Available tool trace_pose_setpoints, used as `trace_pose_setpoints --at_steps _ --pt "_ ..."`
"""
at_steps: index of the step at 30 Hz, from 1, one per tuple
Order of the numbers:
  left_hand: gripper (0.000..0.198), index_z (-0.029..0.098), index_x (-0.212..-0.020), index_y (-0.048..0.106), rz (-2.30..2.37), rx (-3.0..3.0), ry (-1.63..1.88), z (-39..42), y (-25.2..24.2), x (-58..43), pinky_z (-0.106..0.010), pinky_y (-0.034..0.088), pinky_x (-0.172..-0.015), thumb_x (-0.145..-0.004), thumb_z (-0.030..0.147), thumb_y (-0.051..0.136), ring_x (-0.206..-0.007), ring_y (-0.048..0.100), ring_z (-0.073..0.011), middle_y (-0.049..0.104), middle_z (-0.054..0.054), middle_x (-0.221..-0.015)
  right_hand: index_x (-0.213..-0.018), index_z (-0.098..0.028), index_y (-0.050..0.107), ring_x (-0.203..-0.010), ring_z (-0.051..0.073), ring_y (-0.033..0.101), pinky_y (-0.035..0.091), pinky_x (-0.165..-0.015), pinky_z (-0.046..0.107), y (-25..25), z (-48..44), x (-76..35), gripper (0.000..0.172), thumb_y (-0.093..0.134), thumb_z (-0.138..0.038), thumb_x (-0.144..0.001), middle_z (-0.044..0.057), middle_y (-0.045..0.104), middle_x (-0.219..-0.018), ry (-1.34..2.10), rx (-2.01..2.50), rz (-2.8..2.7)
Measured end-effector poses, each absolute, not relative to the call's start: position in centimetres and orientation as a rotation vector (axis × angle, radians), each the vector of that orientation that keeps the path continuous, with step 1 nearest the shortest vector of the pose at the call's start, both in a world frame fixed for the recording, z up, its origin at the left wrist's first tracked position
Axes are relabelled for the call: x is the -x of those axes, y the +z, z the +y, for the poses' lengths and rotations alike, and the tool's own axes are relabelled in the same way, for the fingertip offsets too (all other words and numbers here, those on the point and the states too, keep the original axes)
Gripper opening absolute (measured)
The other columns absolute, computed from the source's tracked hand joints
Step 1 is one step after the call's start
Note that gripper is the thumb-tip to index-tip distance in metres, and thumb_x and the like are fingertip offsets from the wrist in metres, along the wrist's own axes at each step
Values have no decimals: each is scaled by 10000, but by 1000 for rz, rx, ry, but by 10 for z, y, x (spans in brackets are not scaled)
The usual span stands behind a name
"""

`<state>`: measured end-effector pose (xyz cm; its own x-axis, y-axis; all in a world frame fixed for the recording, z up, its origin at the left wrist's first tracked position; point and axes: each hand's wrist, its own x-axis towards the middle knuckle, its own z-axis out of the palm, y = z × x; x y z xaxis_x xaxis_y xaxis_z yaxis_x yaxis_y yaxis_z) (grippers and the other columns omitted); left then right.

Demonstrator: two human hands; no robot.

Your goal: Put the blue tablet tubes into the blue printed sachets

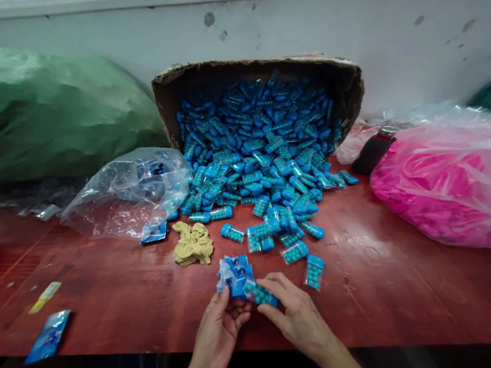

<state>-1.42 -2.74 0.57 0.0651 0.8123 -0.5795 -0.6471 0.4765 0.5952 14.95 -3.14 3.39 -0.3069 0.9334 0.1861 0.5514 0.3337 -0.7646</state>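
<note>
My left hand (221,329) and my right hand (295,312) meet near the front edge of a red table (119,295). Together they pinch a small blue capsule-shaped item (259,294) beside a stack of blue printed packets (234,275). The left fingers touch the stack's lower edge. Just beyond, several loose blue capsule items (280,228) spill from a tipped cardboard box (341,80) at the back wall.
A yellow bunch of rubber bands (193,243) lies left of the stack. A clear plastic bag (131,192) sits at mid-left, a green sack (32,114) behind it. A pink-filled bag (449,187) takes the right side. A blue packet (47,336) lies near the front left edge.
</note>
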Motion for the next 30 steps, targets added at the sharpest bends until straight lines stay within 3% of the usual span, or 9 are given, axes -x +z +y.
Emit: trace_pose_setpoints --at_steps 8,30 --pt "180 143 -821 569 1046 -286 1111 -25 10 14 -235 514 -513 -694 243 648 -581 642 -151 694 -45 -678 -1142 -244 509 -970 185 527 444 -852 293 33 -29 -155 371 544 -150 -785 46 539 -1056 817 1271 -1999" --pt "175 158 -860 554 1009 -257 1164 -24 9 17 -248 527 -500 -713 216 631 -585 639 -145 692 -25 -705 -1112 -260 539 -980 172 524 427 -860 270 35 -31 -154 381 565 -119 -759 30 539 -1067 940 1243 -1918"
